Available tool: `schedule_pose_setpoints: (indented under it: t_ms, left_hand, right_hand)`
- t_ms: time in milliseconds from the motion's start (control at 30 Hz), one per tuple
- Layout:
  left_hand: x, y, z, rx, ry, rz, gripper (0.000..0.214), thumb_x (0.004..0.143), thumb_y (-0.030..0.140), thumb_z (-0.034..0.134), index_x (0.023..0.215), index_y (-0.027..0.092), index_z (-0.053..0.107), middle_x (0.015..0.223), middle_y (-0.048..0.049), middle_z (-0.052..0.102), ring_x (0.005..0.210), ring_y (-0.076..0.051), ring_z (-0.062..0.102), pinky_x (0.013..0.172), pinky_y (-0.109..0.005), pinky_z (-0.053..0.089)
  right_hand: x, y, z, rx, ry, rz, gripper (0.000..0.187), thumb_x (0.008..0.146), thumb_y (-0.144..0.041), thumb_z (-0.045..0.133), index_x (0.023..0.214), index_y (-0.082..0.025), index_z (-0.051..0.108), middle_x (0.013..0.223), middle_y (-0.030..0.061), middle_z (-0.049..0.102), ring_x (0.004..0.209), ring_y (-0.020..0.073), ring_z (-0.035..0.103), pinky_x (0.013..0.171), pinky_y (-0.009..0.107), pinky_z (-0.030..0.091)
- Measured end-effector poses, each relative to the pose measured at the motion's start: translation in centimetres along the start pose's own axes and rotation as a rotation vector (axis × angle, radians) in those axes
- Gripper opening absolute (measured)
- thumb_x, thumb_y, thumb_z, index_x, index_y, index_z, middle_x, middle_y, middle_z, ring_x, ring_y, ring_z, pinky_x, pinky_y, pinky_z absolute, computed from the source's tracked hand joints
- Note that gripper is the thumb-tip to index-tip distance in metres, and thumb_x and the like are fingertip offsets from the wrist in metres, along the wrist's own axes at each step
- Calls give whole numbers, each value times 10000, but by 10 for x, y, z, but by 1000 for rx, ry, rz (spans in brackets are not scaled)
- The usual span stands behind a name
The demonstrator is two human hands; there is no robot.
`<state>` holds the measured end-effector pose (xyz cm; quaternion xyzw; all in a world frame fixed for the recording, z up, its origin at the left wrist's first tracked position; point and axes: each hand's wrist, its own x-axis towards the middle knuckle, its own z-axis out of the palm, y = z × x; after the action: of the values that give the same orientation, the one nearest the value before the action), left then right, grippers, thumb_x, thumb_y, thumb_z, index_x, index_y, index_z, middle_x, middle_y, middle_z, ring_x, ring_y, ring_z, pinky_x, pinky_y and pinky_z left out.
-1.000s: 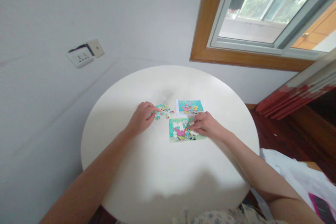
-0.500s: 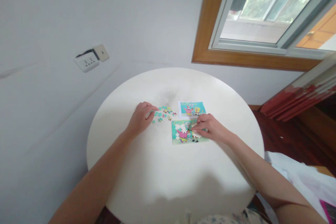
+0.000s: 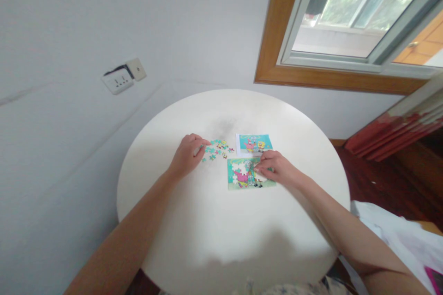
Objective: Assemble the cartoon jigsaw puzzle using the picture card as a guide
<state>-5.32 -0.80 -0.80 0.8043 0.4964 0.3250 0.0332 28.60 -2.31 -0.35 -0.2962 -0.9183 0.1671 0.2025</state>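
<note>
A partly filled jigsaw puzzle [image 3: 243, 179] lies on the round white table, with white gaps at its upper left and on its right side. My right hand [image 3: 277, 166] is over the puzzle's right half, thumb and fingers pinched on a small puzzle piece [image 3: 256, 170] that the fingertips mostly cover. To the left, my left hand [image 3: 188, 154] rests on the table with its fingers stretched out and the thumb apart. Its fingertips touch the edge of a spread of loose puzzle pieces [image 3: 218, 149], mostly turquoise with some yellow and pink.
Just behind the puzzle lies a picture card [image 3: 254, 143] showing the same cartoon characters. The white table [image 3: 214, 221] stands against a wall with a socket [image 3: 118, 81]. A wood-framed window [image 3: 332, 76] and a red curtain [image 3: 380, 126] are at the right.
The view has shifted slightly. Both hands stay almost where they were, the right one still pinching over the puzzle and the left beside the loose pieces.
</note>
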Motion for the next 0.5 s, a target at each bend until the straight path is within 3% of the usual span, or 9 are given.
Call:
schedule_pose_setpoints:
  t_ms: [133, 267, 500]
  left_hand:
    - [0, 0, 0, -4, -7, -12, 241, 898, 215, 455, 978, 202, 682, 900, -54, 565, 900, -207, 521, 863, -375, 425]
    - [0, -1, 3, -9, -7, -4, 233, 899, 215, 460, 973, 208, 681, 898, -50, 565, 893, -204, 521, 862, -372, 422]
    - [-3, -10, 11, -24, -7, -12, 243, 892, 204, 453, 966, 201, 685, 883, -48, 557, 876, -202, 526, 850, -369, 419]
  right_hand:
    - [1, -2, 2, 43, -5, -5, 330, 950, -382, 475, 922, -209, 754, 791, 81, 648, 768, 172, 581, 730, 293, 437]
    - [5, 0, -1, 14, 72, 7, 304, 943, -343, 488, 910, -192, 750, 798, 91, 650, 778, 183, 582, 732, 306, 441]
    - [38, 9, -23, 3, 78, -2, 237, 902, -212, 511, 983, -188, 732, 885, 88, 693, 833, 190, 604, 799, 332, 454]
